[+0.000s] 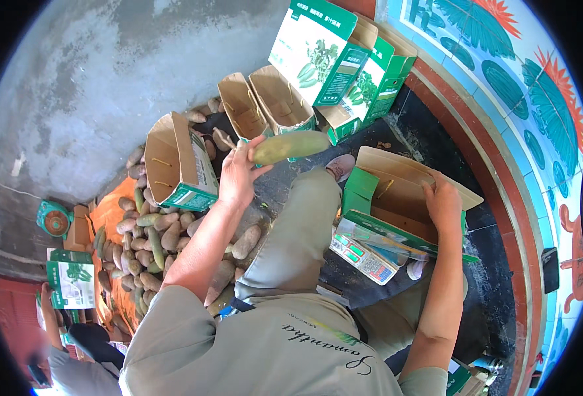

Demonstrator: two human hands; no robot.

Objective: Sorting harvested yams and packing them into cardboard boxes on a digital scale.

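Green-skinned radish (295, 146) is clamped by one end in the left hand (242, 170), its long axis running rightward from the grip, well apart from the open carton (407, 173). The right hand (442, 201), nearer that carton, touches its side; finger closure cannot be told. A yellow handle (384, 189) shows inside; other contents unconfirmed.
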